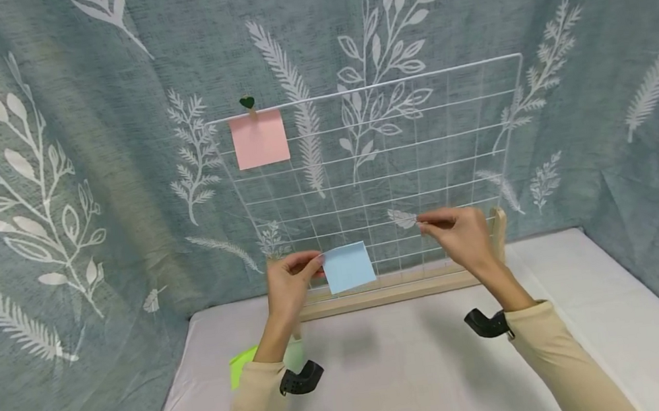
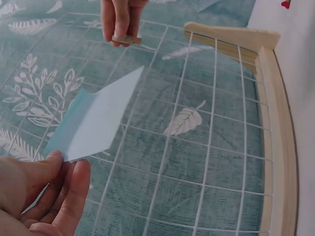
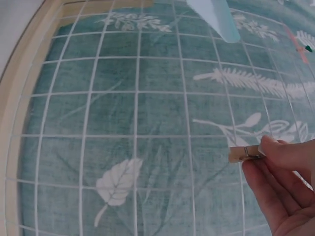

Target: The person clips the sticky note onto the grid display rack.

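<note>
Between thumb and fingers, my left hand (image 1: 290,284) pinches a light blue sticky note (image 1: 350,268) by its left edge, in front of the white wire grid (image 1: 378,208). To the right, my right hand (image 1: 461,234) holds a small wooden clothespin (image 3: 244,153) between thumb and fingertips; its metal spring shows in the right wrist view. The note and the clothespin are apart. A pink sticky note (image 1: 260,142) hangs at the grid's upper left under a clothespin with a dark green heart (image 1: 247,102).
The grid stands in a wooden base (image 1: 388,294) on a white-covered table (image 1: 397,374). Bright green paper (image 1: 241,363) lies partly hidden behind the left forearm. A teal curtain (image 1: 122,209) with white leaves hangs behind. A red heart (image 2: 285,5) shows at the left wrist view's top edge.
</note>
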The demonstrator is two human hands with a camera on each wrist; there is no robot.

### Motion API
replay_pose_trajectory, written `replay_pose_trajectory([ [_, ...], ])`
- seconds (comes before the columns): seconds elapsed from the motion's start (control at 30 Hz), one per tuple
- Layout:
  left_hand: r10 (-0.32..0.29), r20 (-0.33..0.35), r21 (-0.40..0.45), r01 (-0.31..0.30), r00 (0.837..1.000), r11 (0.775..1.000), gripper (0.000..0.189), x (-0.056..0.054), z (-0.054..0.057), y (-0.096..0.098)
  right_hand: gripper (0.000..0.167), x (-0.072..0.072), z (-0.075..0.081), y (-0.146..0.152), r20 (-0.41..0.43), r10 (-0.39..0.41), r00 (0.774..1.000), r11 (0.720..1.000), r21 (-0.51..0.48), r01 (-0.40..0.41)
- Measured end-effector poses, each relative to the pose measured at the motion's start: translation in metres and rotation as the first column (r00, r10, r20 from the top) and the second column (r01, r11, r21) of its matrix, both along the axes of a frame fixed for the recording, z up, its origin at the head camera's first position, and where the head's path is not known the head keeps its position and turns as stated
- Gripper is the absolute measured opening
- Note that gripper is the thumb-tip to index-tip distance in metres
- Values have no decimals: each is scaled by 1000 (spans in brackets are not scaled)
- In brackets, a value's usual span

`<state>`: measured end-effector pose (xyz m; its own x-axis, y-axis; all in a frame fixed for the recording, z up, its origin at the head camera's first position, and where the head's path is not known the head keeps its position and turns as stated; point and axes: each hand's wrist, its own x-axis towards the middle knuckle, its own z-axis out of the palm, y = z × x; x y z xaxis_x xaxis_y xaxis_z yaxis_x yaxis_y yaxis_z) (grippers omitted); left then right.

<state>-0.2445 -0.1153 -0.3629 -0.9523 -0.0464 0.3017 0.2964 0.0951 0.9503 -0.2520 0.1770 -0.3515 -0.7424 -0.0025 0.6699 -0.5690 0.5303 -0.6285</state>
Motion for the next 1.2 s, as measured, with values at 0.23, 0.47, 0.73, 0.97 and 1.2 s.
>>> replay_pose_trajectory([
  [0.23,-10,-68,-5,10,998,1000,13,-5,16,3,10,-7,12,-6,-42,-28,999,999,-42,26],
  [0.47,-6,-118,14,8,993,1000,13,-12,35,7,9,-13,28,-7,-26,-24,999,998,-66,22],
  [0.73,-20,-200,-21,17,980,1000,13,-18,64,12,9,-22,51,-13,-59,16,998,994,-107,-22],
  [0.97,-26,-296,-42,14,955,999,11,-24,90,17,9,-30,81,-22,-149,20,989,993,-114,-37],
  [1.2,-33,-370,-89,0,928,996,11,-22,111,22,8,-37,104,-28,-202,32,979,989,-138,-61],
])
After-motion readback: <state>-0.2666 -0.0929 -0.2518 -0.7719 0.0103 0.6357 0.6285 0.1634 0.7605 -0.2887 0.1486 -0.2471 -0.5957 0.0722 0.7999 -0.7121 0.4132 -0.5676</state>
